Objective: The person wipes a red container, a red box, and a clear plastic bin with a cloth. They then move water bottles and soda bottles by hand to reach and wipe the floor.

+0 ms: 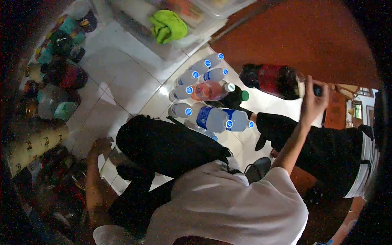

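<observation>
My right hand (pixel 314 100) is closed around the neck and cap of a large cola bottle (pixel 275 81), dark with a red label. The bottle lies nearly level in view, its base pointing left. Below and left of it, several clear water bottles (pixel 211 117) with blue labels and caps stand grouped on the tiles. Among them are a pink drink bottle (pixel 209 90) with a white cap and a dark bottle with a green cap (pixel 245 96). My left hand (pixel 102 147) is low beside my knee, dim and blurred; its fingers are not clear.
Many mixed bottles (pixel 67 75) stand at the far left, with a yellowish printed box (pixel 38 143) and dark wrapped bottles (pixel 65 183) nearer. A bright green cloth (pixel 168 26) lies on plastic bins above. Another person in dark clothing (pixel 326 155) is close on the right.
</observation>
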Motion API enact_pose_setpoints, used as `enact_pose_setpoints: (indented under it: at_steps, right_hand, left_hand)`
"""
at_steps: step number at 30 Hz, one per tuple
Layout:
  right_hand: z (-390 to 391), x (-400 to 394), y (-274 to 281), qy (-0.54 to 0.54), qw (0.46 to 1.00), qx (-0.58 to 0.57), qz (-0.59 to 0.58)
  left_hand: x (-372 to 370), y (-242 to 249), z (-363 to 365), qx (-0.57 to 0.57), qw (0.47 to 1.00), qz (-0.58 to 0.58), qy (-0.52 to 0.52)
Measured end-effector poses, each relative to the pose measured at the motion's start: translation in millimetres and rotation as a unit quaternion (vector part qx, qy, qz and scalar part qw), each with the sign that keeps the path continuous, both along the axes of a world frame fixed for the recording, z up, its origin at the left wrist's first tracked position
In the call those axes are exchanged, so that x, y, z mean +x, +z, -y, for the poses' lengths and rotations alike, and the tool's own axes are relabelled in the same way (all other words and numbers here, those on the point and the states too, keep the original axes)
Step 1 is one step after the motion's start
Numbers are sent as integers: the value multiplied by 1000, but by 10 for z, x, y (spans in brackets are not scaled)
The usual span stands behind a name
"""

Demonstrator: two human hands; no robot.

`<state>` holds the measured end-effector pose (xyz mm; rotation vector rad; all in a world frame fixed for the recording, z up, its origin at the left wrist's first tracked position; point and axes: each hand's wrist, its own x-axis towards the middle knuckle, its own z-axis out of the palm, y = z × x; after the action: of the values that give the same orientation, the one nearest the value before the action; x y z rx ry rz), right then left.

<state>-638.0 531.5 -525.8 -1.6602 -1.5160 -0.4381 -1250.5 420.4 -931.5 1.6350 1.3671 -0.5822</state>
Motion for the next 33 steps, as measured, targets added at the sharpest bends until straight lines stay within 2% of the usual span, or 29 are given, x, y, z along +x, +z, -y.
enact_pose_setpoints:
  at_steps: [2,3,4,5,6,7,8,9,10,12,14,15,16,18,20,21,23,25,27,29,30,31,32,33]
  right_hand:
    - [-224,323,-392,32,997,-40,-55]
    - [-315,477,-618,37,994,-66,-77]
    - [-398,625,-839,40,990,-92,-98]
    - [-514,1050,-1228,-26,991,-118,-59]
    - [-617,1471,-1606,-90,985,-147,-20]
    - [-660,1316,-1655,-115,961,-231,-101]
    - [-717,1635,-2097,2,995,-80,-51]
    - [-734,1678,-2207,-49,980,-181,-61]
    - [-715,1583,-2278,-61,977,-190,-78]
    - [-753,1623,-2558,-115,971,-195,-73]
    - [-802,1936,-2730,-126,964,-204,-113]
    - [-818,1996,-2776,-144,955,-213,-148]
    - [-782,1904,-2711,-144,955,-211,-149]
    - [-774,1819,-2518,-130,928,-344,-53]
    - [-795,1840,-2597,-134,933,-333,-8]
    - [-810,1868,-2595,-135,936,-323,36]
    - [-837,1714,-2458,-126,924,-361,-5]
    - [-915,1861,-2415,-129,910,-393,-10]
    - [-967,1966,-2356,-117,854,-502,65]
    - [-803,1158,-1744,-114,879,-444,130]
    - [-712,690,-1399,-115,889,-413,162]
    - [-637,283,-1201,-15,942,-313,116]
    - [-565,-124,-1004,96,967,-221,85]
    - [-435,-575,-850,173,955,-238,-26]
  left_hand:
    - [-54,55,-89,34,999,19,5]
    - [-73,54,-104,70,992,-10,104]
    - [-48,45,-215,64,992,-59,91]
    - [-38,106,-358,54,988,-115,89]
    - [43,484,-421,199,977,-63,37]
    - [-30,496,-630,166,980,-78,75]
    - [-42,368,-698,369,906,-3,207]
    - [94,905,-947,366,906,-60,205]
    - [283,1404,-1155,392,877,-78,266]
    - [351,1664,-1393,543,763,-33,348]
    - [475,2020,-1601,648,678,-54,344]
    - [466,2156,-1689,649,676,-56,343]
    - [429,2236,-1769,710,614,-37,343]
    - [359,2321,-1965,763,550,-14,340]
    - [198,2291,-2155,675,615,-50,405]
    - [109,2227,-2250,674,616,-40,405]
    - [-34,2070,-2362,600,663,-37,446]
    - [-49,2026,-2365,625,648,4,436]
    - [-73,1992,-2353,649,629,37,427]
    - [-122,1950,-2355,699,637,27,324]
    - [-65,1990,-2315,700,637,24,322]
    - [69,2052,-2235,701,647,69,293]
    - [201,2107,-2163,698,657,115,261]
    - [308,2176,-2094,698,659,115,256]
